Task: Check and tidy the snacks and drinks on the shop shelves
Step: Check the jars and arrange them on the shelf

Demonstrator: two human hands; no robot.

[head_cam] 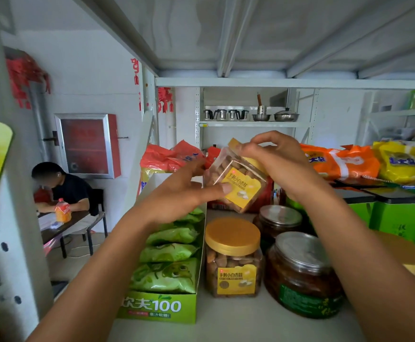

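Note:
Both my hands hold a clear square jar of brown nuts point(236, 181) with a yellow label, tilted above the white shelf point(241, 314). My left hand point(189, 191) grips its bottom end with the thumb on the label. My right hand point(275, 156) clasps its yellow lid end from above. Below it stands a matching jar with a yellow lid point(233, 257). Two dark jars with silver lids, a near one point(302, 275) and a far one point(280, 220), stand to its right.
A green display box of green snack bags point(169, 270) sits left of the jars. Orange and yellow snack packs point(364, 164) lie at the back right, red bags point(167, 156) at the back left. A shelf underside hangs overhead. A person sits at a table point(60, 191) far left.

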